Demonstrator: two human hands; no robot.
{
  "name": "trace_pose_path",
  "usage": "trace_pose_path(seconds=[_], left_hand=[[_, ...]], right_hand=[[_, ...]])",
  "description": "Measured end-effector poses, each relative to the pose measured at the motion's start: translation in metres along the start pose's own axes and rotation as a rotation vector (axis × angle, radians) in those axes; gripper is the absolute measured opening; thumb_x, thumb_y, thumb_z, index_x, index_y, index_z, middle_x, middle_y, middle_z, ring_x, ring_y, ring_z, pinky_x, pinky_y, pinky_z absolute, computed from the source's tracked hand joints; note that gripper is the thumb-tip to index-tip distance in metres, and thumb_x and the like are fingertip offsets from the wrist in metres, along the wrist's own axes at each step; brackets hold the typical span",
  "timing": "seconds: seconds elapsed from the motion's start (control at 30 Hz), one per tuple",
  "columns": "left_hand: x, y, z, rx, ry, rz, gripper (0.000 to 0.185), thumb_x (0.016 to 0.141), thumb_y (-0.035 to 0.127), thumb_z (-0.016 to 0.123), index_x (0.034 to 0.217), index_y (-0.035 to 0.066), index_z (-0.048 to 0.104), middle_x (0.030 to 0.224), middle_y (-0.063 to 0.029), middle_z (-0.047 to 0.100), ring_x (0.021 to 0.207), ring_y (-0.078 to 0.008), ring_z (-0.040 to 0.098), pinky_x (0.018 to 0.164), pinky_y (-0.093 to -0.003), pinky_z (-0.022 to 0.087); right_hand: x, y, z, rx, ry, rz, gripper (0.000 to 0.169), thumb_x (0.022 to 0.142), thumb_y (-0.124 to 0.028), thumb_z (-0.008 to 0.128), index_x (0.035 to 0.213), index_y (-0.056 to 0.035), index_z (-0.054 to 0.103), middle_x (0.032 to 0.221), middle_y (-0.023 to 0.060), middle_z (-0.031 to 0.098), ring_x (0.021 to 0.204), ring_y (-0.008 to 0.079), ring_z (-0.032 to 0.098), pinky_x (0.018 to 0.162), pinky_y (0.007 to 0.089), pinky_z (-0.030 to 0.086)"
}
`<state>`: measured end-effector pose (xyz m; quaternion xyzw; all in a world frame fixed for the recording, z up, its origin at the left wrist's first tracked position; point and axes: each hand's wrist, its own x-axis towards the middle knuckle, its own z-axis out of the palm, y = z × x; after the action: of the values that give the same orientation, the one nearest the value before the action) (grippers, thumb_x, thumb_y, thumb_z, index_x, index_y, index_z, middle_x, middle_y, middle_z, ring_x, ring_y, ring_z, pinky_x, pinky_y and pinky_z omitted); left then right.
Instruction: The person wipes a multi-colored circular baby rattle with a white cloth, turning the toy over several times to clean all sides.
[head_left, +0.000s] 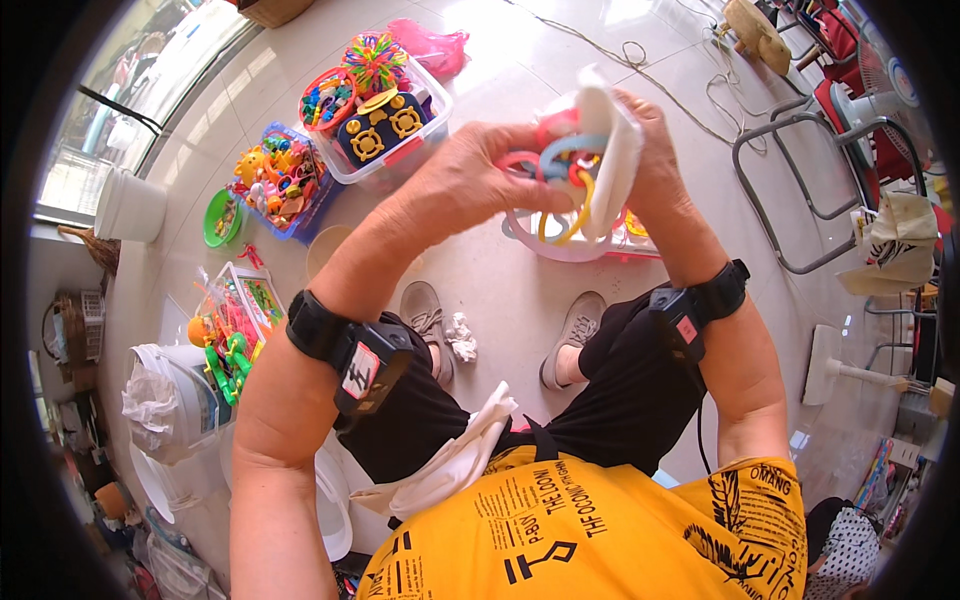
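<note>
In the upper middle, my left hand (487, 172) grips a bundle of coloured plastic rings (566, 169), pink, light blue and yellow. My right hand (651, 150) holds a white cloth or soft white sheet (615, 161) against the right side of the rings; its fingertips are partly hidden behind it. A large pale pink ring (555, 244) hangs below the bundle. Beneath the hands, partly covered, a clear container with a pink edge (637, 256) sits on the floor with something yellow inside. A white cloth (450, 476) lies across my lap.
Toys fill a clear plastic box (442, 124) and a blue basket (322, 214) at upper left, beside a green bowl (223, 217). Crumpled white paper or plastic (461, 337) lies between my shoes. White buckets (131, 206) stand left; a metal-framed chair (787, 259) and cords (637, 67) are right.
</note>
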<state>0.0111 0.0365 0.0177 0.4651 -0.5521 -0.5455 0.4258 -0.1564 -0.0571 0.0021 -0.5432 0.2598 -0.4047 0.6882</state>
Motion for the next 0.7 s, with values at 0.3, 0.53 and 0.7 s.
trace_pose_path(seconds=[0.3,0.53,0.7], left_hand=[[-0.005,0.0,-0.026,-0.11,0.088,0.011,0.045,0.076,0.016,0.074,0.116,0.004,0.058,0.1,-0.004,0.065,0.089,-0.0103,0.061,0.083,-0.0255,0.048],[-0.005,0.004,-0.022,-0.173,0.031,0.022,0.044,0.076,0.013,0.074,0.116,0.004,0.057,0.102,-0.0052,0.064,0.09,-0.0121,0.062,0.085,-0.0276,0.048],[-0.002,0.003,-0.018,-0.262,-0.066,0.057,0.042,0.077,0.01,0.072,0.115,0.002,0.057,0.104,-0.0071,0.064,0.094,-0.0143,0.062,0.086,-0.0288,0.049]], right_hand=[[0.005,-0.028,-0.022,0.173,-0.038,-0.021,0.033,0.096,-0.024,0.038,0.112,-0.0004,0.056,0.093,0.0137,0.064,0.08,0.0179,0.063,0.07,0.0322,0.054],[0.003,-0.004,-0.007,-0.186,-0.095,-0.013,0.027,0.089,-0.022,0.058,0.104,0.0004,0.062,0.084,0.007,0.064,0.069,0.0095,0.062,0.06,0.0209,0.054],[-0.002,-0.006,-0.012,0.143,-0.073,0.032,0.03,0.093,-0.024,0.049,0.101,0.0021,0.06,0.081,0.0094,0.064,0.066,0.015,0.064,0.058,0.0264,0.055]])
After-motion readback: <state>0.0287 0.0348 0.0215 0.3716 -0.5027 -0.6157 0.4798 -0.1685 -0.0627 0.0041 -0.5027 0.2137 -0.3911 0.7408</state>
